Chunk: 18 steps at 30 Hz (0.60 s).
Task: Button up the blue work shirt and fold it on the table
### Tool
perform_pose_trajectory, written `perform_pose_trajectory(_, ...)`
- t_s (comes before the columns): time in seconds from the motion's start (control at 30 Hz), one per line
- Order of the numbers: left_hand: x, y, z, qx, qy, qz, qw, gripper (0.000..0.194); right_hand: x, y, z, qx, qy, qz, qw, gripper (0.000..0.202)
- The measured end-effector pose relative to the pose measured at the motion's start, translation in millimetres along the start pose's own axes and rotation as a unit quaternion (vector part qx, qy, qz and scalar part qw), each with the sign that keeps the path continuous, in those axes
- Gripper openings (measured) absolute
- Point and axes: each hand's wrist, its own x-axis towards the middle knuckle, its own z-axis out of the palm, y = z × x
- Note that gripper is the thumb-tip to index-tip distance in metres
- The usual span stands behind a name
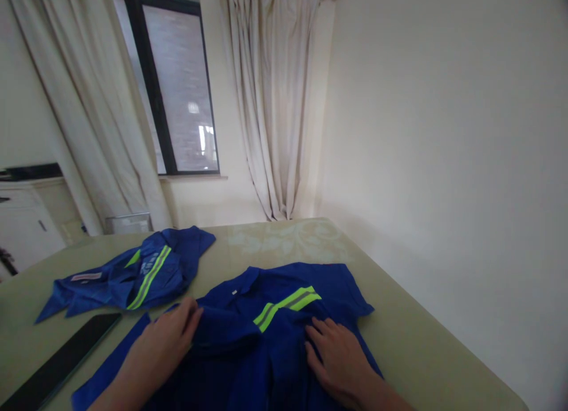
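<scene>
Both hands [164,340] [339,358] flat on blue shirt [266,340] — fingers seemingly spread

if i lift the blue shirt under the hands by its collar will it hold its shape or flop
Probably flop: the blue shirt already lies in soft folds where the left hand and right hand press it. It looks like thin cloth, so likely light. It should not roll, and pushed across the table it would likely bunch rather than slide whole.
</scene>
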Motion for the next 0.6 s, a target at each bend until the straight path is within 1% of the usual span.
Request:
perform_pose_trajectory(0.03,7.6,-4.9,-4.8,0.006,0.021,-0.011,1.0,0.041,6.0,-3.9,-10.7,0.0,-0.007,0.0,1.0,0.043)
perform_pose_trajectory(0.07,13.8,-8.6,-5.1,0.019,0.034,-0.02,0.999,0.044,17.0,-7.3,-21.1,0.005,-0.006,0.0,1.0,0.047)
perform_pose_trajectory(0.1,18.3,-11.4,-1.0,0.034,0.035,-0.03,0.998,0.051,32.1,-10.3,-29.8,0.017,0.005,-0.01,1.0,0.047)
perform_pose_trajectory(0.17,21.7,-15.1,16.3,0.053,0.023,-0.06,0.997,0.07,69.6,-16.2,-38.8,0.056,0.045,-0.054,0.996,0.038)
perform_pose_trajectory(0.2,21.1,-16.4,26.7,0.046,0.007,-0.063,0.997,0.076,89.3,-19.4,-38.2,0.076,0.059,-0.074,0.993,0.035)
perform_pose_trajectory(0.23,19.6,-17.5,35.8,0.026,-0.015,-0.053,0.998,0.076,107.9,-22.9,-34.3,0.088,0.067,-0.082,0.991,0.039)
perform_pose_trajectory(0.27,17.4,-18.4,42.4,-0.01,-0.042,-0.027,0.999,0.071,124.6,-26.8,-28.0,0.092,0.066,-0.082,0.99,0.047)
perform_pose_trajectory(0.3,15.1,-19.3,45.4,-0.054,-0.074,0.012,0.996,0.062,138.8,-30.9,-20.3,0.093,0.06,-0.078,0.991,0.054)
perform_pose_trajectory(0.33,12.8,-20.0,44.1,-0.093,-0.104,0.051,0.989,0.054,150.3,-35.2,-12.4,0.091,0.052,-0.071,0.992,0.055)
perform_pose_trajectory(0.37,11.1,-20.6,38.5,-0.119,-0.129,0.088,0.98,0.046,159.3,-39.4,-5.7,0.09,0.043,-0.066,0.993,0.05)
perform_pose_trajectory(0.4,10.4,-20.9,29.1,-0.126,-0.14,0.119,0.975,0.041,166.4,-42.9,-1.3,0.09,0.036,-0.062,0.993,0.04)
perform_pose_trajectory(0.43,11.0,-20.9,16.5,-0.112,-0.134,0.139,0.975,0.039,172.2,-45.4,-0.1,0.09,0.033,-0.058,0.994,0.027)
perform_pose_trajectory(0.47,13.6,-20.0,1.8,-0.08,-0.112,0.148,0.979,0.041,177.5,-46.4,-2.7,0.091,0.034,-0.053,0.994,0.016)
perform_pose_trajectory(0.5,18.5,-18.0,-13.8,-0.04,-0.077,0.146,0.985,0.047,182.8,-45.5,-9.2,0.092,0.041,-0.045,0.994,0.009)
perform_pose_trajectory(0.57,36.1,-8.2,-43.1,0.038,0.009,0.122,0.992,0.054,195.2,-37.0,-32.3,0.093,0.074,-0.017,0.993,0.012)
perform_pose_trajectory(0.6,48.6,0.5,-54.8,0.056,0.055,0.106,0.991,0.052,202.4,-29.6,-47.1,0.094,0.098,0.005,0.991,0.016)
